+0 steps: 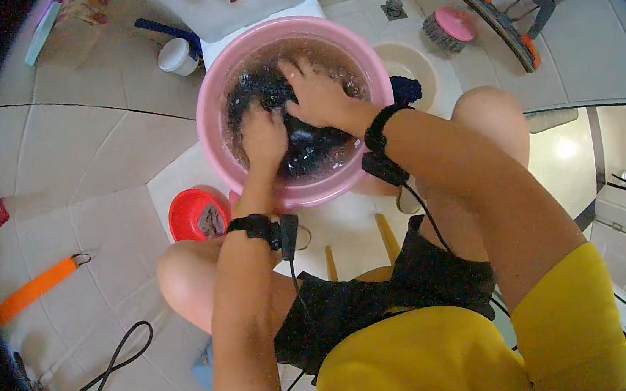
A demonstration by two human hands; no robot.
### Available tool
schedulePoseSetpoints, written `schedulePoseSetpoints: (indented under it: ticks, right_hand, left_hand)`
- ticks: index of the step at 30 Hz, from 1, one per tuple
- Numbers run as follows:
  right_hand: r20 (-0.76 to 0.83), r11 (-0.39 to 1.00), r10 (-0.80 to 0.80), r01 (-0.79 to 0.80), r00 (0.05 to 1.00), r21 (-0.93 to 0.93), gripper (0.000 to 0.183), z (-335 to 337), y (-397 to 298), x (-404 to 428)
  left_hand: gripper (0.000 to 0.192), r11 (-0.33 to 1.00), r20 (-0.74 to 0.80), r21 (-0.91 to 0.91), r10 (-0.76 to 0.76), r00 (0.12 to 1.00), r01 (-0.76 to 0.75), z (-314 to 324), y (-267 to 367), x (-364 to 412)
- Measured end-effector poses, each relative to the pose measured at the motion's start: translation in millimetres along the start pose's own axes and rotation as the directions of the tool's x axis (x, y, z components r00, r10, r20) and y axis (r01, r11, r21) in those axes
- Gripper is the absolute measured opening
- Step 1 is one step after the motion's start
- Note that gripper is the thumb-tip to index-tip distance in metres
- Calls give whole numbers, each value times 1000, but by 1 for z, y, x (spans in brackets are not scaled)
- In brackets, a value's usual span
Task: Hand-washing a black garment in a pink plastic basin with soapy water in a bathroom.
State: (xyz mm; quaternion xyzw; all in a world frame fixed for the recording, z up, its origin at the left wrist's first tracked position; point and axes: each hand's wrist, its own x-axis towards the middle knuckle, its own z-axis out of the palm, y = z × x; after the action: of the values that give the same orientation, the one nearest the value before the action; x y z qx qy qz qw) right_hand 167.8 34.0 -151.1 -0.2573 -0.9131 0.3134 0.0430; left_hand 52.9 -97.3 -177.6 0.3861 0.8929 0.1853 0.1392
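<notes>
A pink plastic basin [207, 132] of cloudy, foamy water stands before me. Dark wet cloth [313, 138] lies half under the water in it. My left hand [264, 135] rests on the cloth at the left, its fingertips hidden in cloth and water. Farther right, my right hand [316, 92] presses on the cloth, thumb apart from the other fingers. Its fingertips are blurred, so whether it grips any fabric is unclear. Black straps with cabled devices circle both wrists.
A red bowl [183, 212] holding a greyish item sits left of the basin. To the right are a cream basin [419, 67], dark cloth [406, 89] over its rim, a pink-backed brush [452, 26] and a squeegee-like mop head [495, 24]. A white tub [177, 57] stands at the back left.
</notes>
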Motion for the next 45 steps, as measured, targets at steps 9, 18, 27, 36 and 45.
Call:
schedulePoseSetpoints:
  ticks: [9, 18, 27, 36, 45]
  right_hand:
    - [-144, 991, 6, 14, 990, 136, 44, -41, -42, 14]
    - [-282, 875, -371, 435, 885, 211, 37, -101, -67, -40]
    - [-239, 903, -419, 430, 876, -3, 41, -78, -16, -60]
    - [37, 916, -202, 202, 979, -347, 83, -24, -4, -91]
    - [219, 977, 12, 36, 976, -211, 82, -18, -2, -59]
  left_hand:
    - [52, 626, 102, -746, -228, 968, 226, -24, -28, 38]
    - [32, 57, 349, -932, -122, 929, 358, -84, 31, 1]
    - [34, 454, 0, -889, -114, 993, 52, -82, 40, -40]
    - [88, 919, -327, -58, 351, 877, -390, -21, 6, -56]
    - [69, 991, -92, 15, 133, 987, -132, 5, 7, -32]
